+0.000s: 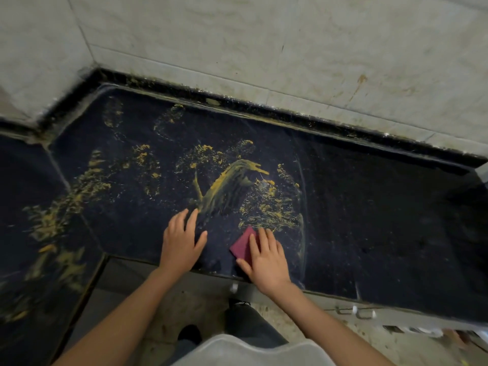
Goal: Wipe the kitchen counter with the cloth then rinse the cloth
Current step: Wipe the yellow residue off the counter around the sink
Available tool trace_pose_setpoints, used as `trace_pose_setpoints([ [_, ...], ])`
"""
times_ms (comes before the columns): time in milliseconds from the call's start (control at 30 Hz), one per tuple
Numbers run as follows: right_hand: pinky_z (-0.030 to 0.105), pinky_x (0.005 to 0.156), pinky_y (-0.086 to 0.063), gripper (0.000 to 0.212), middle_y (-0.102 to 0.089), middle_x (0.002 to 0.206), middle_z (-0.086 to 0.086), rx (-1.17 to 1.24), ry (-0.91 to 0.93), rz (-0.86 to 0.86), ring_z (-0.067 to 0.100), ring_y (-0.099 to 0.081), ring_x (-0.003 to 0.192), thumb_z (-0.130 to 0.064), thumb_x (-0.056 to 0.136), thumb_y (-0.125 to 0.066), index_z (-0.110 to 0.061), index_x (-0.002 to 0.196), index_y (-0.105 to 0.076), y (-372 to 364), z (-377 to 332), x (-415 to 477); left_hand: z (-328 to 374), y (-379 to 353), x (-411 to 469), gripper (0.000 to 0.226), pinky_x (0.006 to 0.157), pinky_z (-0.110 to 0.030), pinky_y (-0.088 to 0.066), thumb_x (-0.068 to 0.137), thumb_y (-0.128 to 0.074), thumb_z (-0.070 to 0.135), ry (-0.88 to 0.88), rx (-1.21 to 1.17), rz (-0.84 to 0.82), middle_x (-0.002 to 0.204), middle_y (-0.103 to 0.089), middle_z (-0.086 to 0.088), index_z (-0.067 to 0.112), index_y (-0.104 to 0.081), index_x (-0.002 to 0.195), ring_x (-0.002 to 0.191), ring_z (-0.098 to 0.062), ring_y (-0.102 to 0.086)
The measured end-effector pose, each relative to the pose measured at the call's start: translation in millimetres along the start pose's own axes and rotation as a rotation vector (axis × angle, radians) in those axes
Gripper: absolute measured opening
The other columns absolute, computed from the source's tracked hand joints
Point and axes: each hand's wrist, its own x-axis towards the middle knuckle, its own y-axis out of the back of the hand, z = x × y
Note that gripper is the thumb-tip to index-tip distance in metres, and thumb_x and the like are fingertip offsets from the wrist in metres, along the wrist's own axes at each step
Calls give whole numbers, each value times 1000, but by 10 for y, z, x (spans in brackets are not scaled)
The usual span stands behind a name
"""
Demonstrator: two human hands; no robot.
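A dark stone kitchen counter (369, 220) runs along a tiled wall and carries yellow smears (227, 180) across its middle and left side. A small maroon cloth (243, 245) lies flat on the counter near the front edge. My right hand (266, 260) presses down on the cloth with straight fingers, covering its right half. My left hand (182, 241) rests flat on the bare counter to the left of the cloth, fingers spread, just below the thickest smear.
The counter bends at a corner on the left, where more yellow smears (52, 220) lie. A tiled wall (264, 48) backs the counter. Below the front edge are drawer handles (353, 311) and a speckled floor (184, 299).
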Motion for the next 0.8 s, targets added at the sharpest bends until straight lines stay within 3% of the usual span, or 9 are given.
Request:
trace_pose_setpoints([
  [100, 38, 73, -56, 70, -69, 108, 11, -135, 174, -39, 28, -67, 97, -62, 49, -74, -12, 97, -73, -104, -56, -140, 26, -26, 11, 55, 102, -49, -33, 89, -58, 25, 6, -11, 18, 139, -41, -21, 3, -41, 137, 131, -38, -34],
  [200, 28, 54, -52, 54, -65, 77, 0, -22, 115, -104, 19, -63, 68, -54, 36, -84, -19, 75, -72, -147, -39, -160, 53, -43, 18, 53, 100, -51, -35, 88, -60, 22, 2, -21, 21, 136, -43, -23, 1, -44, 134, 129, -40, -36],
  [267, 26, 50, -49, 34, -62, 70, 0, 28, 99, -78, 19, -61, 62, -37, 43, -87, -19, 65, -69, -70, -25, -103, 59, -50, 33, 52, 102, -50, -33, 90, -57, 23, 19, -23, 12, 139, -41, -22, 2, -42, 135, 131, -38, -34],
  [333, 30, 65, -50, 11, -66, 88, 8, 222, 6, -139, 27, -64, 79, -19, 71, -73, -11, 79, -70, 67, 23, 25, 55, -55, 50, 51, 103, -48, -31, 91, -55, 23, 48, -33, 11, 140, -40, -21, 2, -41, 136, 132, -36, -31],
  [400, 31, 71, -47, 14, -67, 84, 12, 631, -225, -169, 25, -62, 75, -10, 85, -57, -8, 74, -67, 284, 222, 192, 53, -63, 68, 49, 104, -48, -30, 92, -53, 23, 72, -40, 18, 141, -39, -20, 3, -42, 135, 133, -35, -30],
  [500, 28, 57, -41, 31, -51, 57, 5, 1056, -444, 19, 12, -48, 52, 0, 83, -58, -15, 57, -49, 642, 716, 488, 49, -93, 79, 47, 105, -48, -28, 93, -52, 24, 99, -36, 27, 141, -39, -18, 4, -43, 135, 134, -34, -28],
  [600, 18, 39, -38, 32, -48, 51, 4, 1127, -500, 55, 2, -46, 34, 0, 87, -52, -15, 60, -42, 890, 1162, 691, 57, -149, 73, 44, 103, -52, -30, 91, -55, 20, 118, -36, 58, 138, -43, -21, 1, -49, 130, 132, -38, -32],
  [667, 16, 31, -36, 28, -52, 44, 3, 1152, -551, 104, 6, -49, 32, -2, 89, -47, -15, 65, -40, 971, 1447, 876, 59, -175, 86, 41, 100, -55, -32, 88, -59, 16, 144, -47, 91, 134, -46, -24, -1, -53, 125, 128, -42, -35],
  [800, 32, 56, -40, 22, -49, 67, 4, 890, -584, 275, 22, -50, 67, -10, 90, -47, -16, 70, -40, 998, 1986, 1304, 17, -230, 124, 36, 93, -60, -36, 84, -64, 11, 183, -21, 142, 126, -52, -27, -4, -58, 116, 121, -46, -42],
])
